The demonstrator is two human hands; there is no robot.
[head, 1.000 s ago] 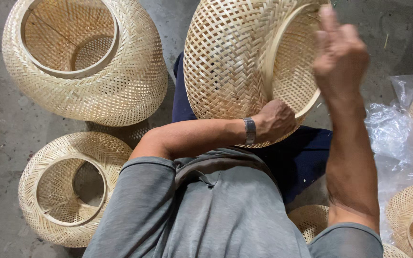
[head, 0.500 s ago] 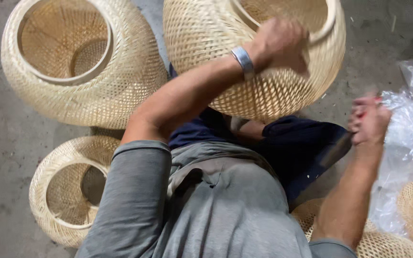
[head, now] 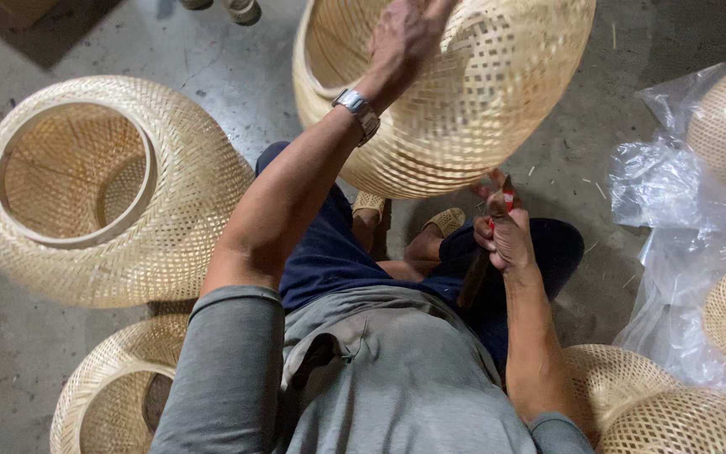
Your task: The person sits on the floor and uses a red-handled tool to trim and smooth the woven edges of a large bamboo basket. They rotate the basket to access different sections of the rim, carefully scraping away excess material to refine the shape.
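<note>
My left hand (head: 409, 34), with a silver watch on the wrist, grips the side of a large round woven bamboo basket (head: 497, 92) and holds it up over my legs. The basket is tilted, its ringed opening toward the upper left. My right hand (head: 506, 231) is lower, over my right knee, closed around a small red-handled tool (head: 507, 200). I sit on the concrete floor in a grey shirt and dark blue trousers.
A big woven basket (head: 102, 193) stands at the left with its ringed mouth up, and another (head: 119, 395) lies at the lower left. More baskets (head: 657, 403) sit at the lower right and on crumpled clear plastic sheeting (head: 682, 219) at the right.
My left hand has swung the basket upward and turned it, so its opening now faces upper left. My right hand dropped from the rim to my knee and now holds the red tool.
</note>
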